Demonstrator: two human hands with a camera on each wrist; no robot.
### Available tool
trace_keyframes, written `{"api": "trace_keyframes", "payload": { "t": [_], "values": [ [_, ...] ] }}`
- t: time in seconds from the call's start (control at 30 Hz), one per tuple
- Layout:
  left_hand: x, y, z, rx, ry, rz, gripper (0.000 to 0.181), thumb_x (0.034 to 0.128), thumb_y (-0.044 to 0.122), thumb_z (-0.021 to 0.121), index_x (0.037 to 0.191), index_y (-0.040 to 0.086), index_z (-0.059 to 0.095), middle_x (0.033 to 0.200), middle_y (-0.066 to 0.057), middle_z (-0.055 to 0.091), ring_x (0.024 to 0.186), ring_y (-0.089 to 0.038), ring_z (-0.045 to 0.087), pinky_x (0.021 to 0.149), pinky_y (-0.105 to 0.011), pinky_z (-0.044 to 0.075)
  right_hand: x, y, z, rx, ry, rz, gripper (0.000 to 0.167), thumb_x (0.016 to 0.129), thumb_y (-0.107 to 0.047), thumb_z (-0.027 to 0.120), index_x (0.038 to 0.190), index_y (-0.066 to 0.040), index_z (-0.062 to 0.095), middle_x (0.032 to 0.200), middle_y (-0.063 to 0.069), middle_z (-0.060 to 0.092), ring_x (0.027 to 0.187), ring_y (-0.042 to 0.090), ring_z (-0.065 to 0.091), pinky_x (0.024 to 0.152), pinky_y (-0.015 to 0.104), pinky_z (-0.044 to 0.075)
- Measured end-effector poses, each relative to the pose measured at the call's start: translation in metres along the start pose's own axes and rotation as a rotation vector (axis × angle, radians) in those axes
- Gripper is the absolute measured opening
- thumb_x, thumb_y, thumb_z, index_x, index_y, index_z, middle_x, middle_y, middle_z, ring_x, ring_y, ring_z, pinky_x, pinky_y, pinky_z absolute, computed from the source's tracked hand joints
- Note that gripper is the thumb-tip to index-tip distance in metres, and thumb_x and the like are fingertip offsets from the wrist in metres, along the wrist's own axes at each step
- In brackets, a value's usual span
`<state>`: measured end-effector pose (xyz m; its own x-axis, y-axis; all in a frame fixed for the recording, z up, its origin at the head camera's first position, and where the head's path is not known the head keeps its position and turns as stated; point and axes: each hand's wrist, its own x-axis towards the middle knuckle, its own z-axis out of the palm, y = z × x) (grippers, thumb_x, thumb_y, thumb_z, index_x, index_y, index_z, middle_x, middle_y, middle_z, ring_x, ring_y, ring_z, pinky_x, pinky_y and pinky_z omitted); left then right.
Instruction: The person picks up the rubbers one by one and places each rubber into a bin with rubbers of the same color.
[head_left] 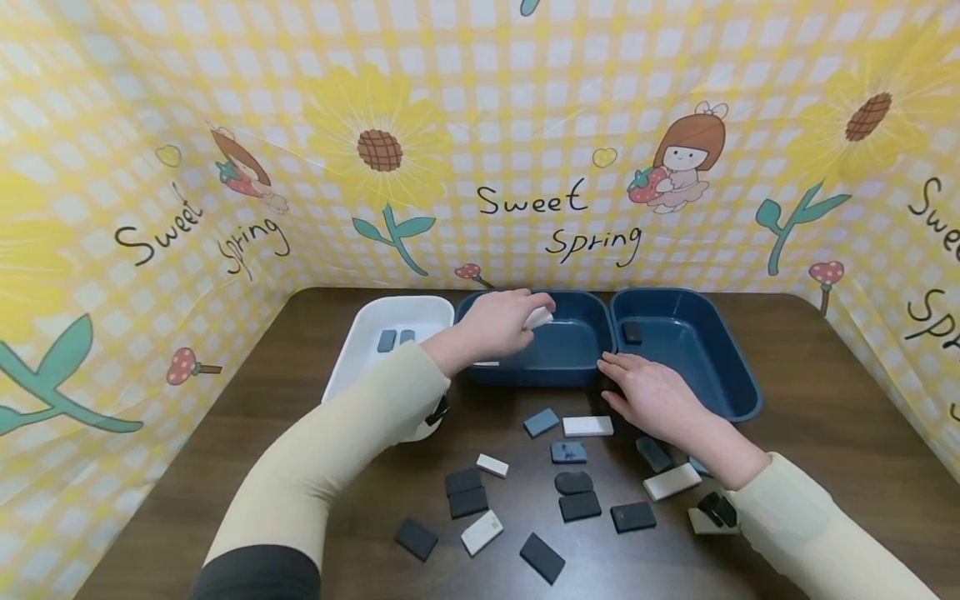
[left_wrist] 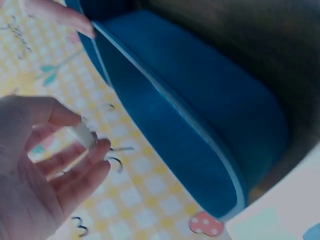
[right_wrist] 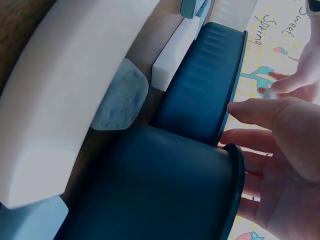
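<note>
My left hand pinches a small white rectangular block between thumb and fingertips above the middle blue bin. In the left wrist view, the white block shows at the fingertips, beside that bin's rim. Another white piece is partly visible inside the bin, under the left hand. My right hand holds nothing; its extended fingers lie by the adjoining rims of the middle and right blue bins. In the right wrist view, the fingers overlap a bin rim; contact is hard to tell.
A white bin at left holds two blue-grey blocks. One black block lies in the right bin. Several black, white and blue blocks are scattered on the brown table in front. A patterned yellow cloth hangs behind.
</note>
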<state>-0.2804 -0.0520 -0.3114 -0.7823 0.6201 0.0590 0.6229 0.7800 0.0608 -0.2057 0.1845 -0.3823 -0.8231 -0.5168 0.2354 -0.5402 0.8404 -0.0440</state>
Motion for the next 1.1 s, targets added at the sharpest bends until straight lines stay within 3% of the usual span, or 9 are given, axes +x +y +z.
{"api": "trace_keyframes", "payload": {
  "t": [0.13,0.3,0.43,0.57,0.7,0.83,1.1],
  "values": [
    [0.015,-0.011,0.004,0.022,-0.09,0.025,0.043,0.0936,0.007,0.057,0.135,0.021,0.056,0.122,-0.005,0.061,0.098,-0.019,0.058,0.084,-0.033,0.05,0.0,0.0,0.0,0.003,-0.002,-0.001,0.047,0.086,-0.02,0.075,0.125,0.002,0.063,0.128,0.02,0.06,0.114,0.035,0.059,0.091,0.049,0.048],
    [0.029,-0.02,0.01,-0.024,-0.215,0.027,0.05,0.0931,-0.005,0.052,0.138,0.016,0.054,0.132,-0.003,0.058,0.116,-0.019,0.053,0.099,-0.034,0.042,0.0,-0.001,0.0,-0.001,-0.009,-0.001,0.047,0.087,-0.021,0.074,0.126,0.002,0.063,0.128,0.019,0.06,0.114,0.035,0.059,0.091,0.049,0.048],
    [0.038,-0.023,0.018,-0.07,-0.28,-0.004,0.047,0.0934,-0.006,0.051,0.135,0.014,0.056,0.128,-0.004,0.059,0.111,-0.018,0.054,0.099,-0.034,0.041,0.0,-0.001,-0.001,-0.004,-0.007,0.001,0.047,0.087,-0.021,0.074,0.126,0.002,0.062,0.128,0.02,0.06,0.115,0.035,0.059,0.091,0.049,0.048],
    [0.042,-0.022,0.026,-0.148,-0.34,-0.042,0.043,0.0913,-0.005,0.059,0.13,0.012,0.06,0.112,-0.006,0.063,0.097,-0.018,0.057,0.091,-0.032,0.047,0.0,-0.001,-0.003,-0.004,0.001,0.002,0.047,0.086,-0.02,0.074,0.125,0.003,0.063,0.128,0.02,0.06,0.115,0.035,0.058,0.091,0.049,0.048],
    [0.043,-0.021,0.035,-0.221,-0.385,-0.101,0.043,0.0869,-0.004,0.066,0.127,0.012,0.061,0.1,-0.004,0.062,0.089,-0.018,0.057,0.081,-0.03,0.048,-0.001,-0.001,-0.003,-0.002,0.006,0.001,0.047,0.086,-0.02,0.075,0.125,0.003,0.063,0.127,0.02,0.06,0.114,0.035,0.059,0.091,0.049,0.048],
    [0.041,-0.021,0.04,-0.249,-0.414,-0.123,0.037,0.0893,-0.002,0.063,0.123,0.012,0.063,0.099,-0.003,0.061,0.088,-0.018,0.056,0.081,-0.03,0.048,-0.001,-0.001,-0.001,-0.005,0.014,-0.006,0.046,0.086,-0.02,0.075,0.124,0.003,0.063,0.127,0.02,0.06,0.114,0.035,0.059,0.09,0.049,0.048],
    [0.04,-0.021,0.049,-0.229,-0.45,-0.144,0.025,0.0933,-0.001,0.057,0.111,0.013,0.067,0.102,-0.002,0.061,0.091,-0.018,0.055,0.082,-0.032,0.047,-0.001,0.0,0.001,-0.011,0.02,-0.009,0.046,0.086,-0.02,0.075,0.124,0.003,0.063,0.127,0.02,0.06,0.113,0.035,0.059,0.09,0.049,0.049]
  ]
}}
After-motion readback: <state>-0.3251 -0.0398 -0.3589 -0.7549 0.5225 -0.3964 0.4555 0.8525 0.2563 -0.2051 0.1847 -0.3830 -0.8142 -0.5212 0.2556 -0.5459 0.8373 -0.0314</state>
